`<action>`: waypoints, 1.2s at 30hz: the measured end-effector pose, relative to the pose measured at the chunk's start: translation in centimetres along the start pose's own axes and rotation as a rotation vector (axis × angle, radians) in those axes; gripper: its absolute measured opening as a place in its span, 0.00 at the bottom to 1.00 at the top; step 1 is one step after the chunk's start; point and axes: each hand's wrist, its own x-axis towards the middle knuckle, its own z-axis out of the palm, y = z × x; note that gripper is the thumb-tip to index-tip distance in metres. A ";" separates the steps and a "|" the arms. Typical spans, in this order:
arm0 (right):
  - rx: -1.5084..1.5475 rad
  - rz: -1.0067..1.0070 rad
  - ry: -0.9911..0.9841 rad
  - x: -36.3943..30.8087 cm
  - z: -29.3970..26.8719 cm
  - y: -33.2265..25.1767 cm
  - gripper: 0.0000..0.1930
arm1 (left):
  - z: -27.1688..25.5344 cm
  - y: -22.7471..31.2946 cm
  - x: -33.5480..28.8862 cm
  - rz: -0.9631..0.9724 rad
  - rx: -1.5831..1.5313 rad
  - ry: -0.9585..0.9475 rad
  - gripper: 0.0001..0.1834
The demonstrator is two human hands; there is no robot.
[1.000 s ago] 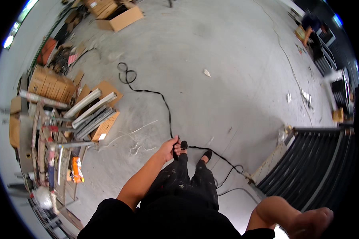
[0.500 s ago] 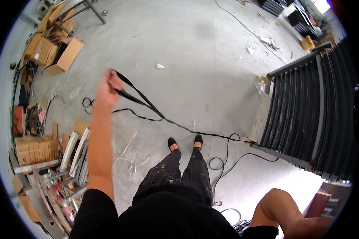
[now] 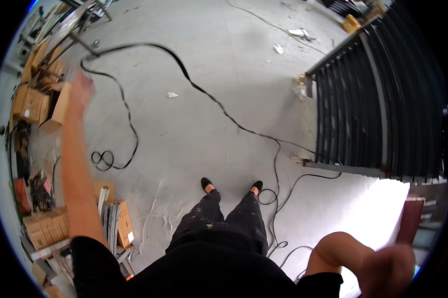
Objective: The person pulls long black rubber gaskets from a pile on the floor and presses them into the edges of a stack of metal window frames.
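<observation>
A long black strap (image 3: 210,96) arcs from the rack at the right across to the far left, then curls back to small loops over the floor. My left hand (image 3: 83,90), arm stretched out to the far left, is just below the strap's bend; its fingers are smeared by motion. A gap shows between hand and strap. With the elbow bent, my right hand (image 3: 390,268) is low at the right edge, dark and blurred, and what it holds, if anything, cannot be made out.
Stacked dark slats on a metal rack (image 3: 350,104) stand at the right. Cardboard boxes (image 3: 37,104) and a metal-legged table (image 3: 70,30) are at the far left. Boxes and long pieces (image 3: 112,221) lie near left. More black strap (image 3: 275,198) coils by my right foot.
My left hand has swung farther left and outward. The strap, doubled in that hand before, now spreads in a wide arc beyond it, apart from the hand. The view has shifted a little.
</observation>
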 end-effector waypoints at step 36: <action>-1.897 1.719 0.364 -57.8 -62.2 -12.7 0.25 | 54.5 -24.4 -51.0 -1.081 0.121 -0.348 0.12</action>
